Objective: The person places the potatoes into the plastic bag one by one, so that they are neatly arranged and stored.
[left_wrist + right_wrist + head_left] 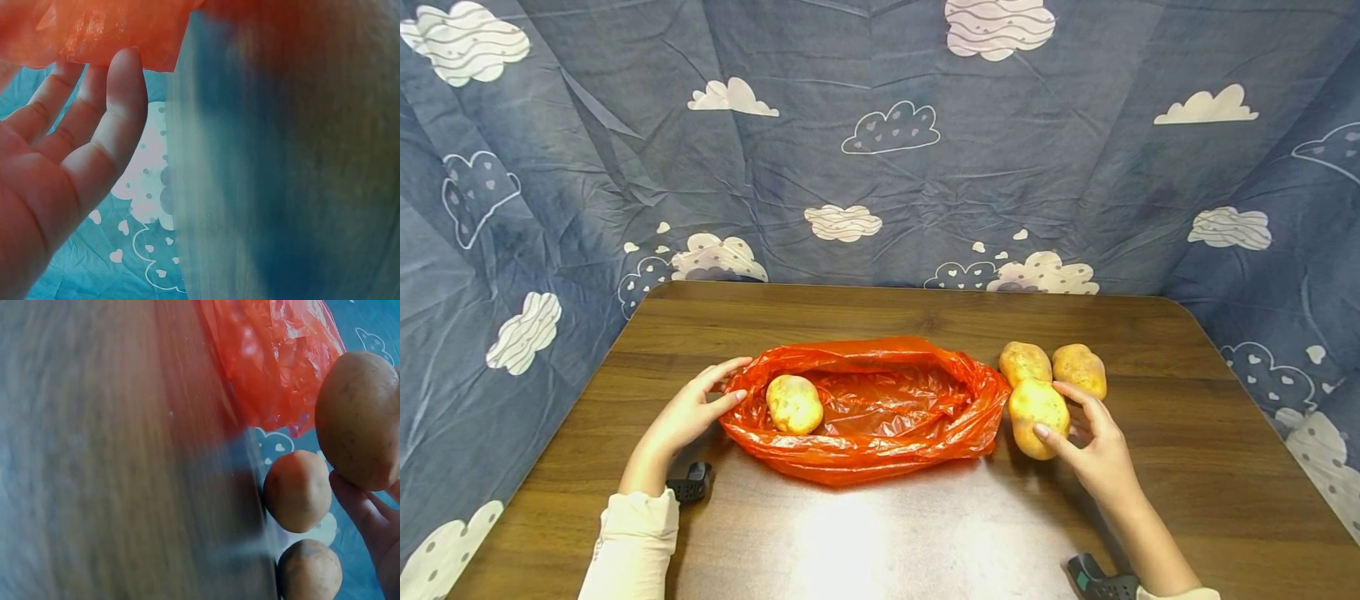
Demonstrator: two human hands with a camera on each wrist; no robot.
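A red plastic bag (pixel 850 462) lies on the table with its wide mouth facing up. Inside its left end sits one potato (pixel 794 405). My left hand (pixel 688 412) holds that end of the bag; in the left wrist view, the thumb overlaps the plastic (pixel 112 31) while other fingers pass behind it. To the right of the bag, my right hand (pixel 1097 454) grips another potato (pixel 1036 421) between thumb and fingers. In the right wrist view this held potato (pixel 359 422) appears raised off the table. Two more potatoes (pixel 1025 363) (pixel 1079 371) rest just behind it.
The brown wooden table (pixel 925 317) has rounded back corners. A dark blue cloth (pixel 880 192) printed with clouds hangs behind it and at both sides. Black straps with devices (pixel 692 483) sit at both wrists. Bright glare lies on the table's front middle.
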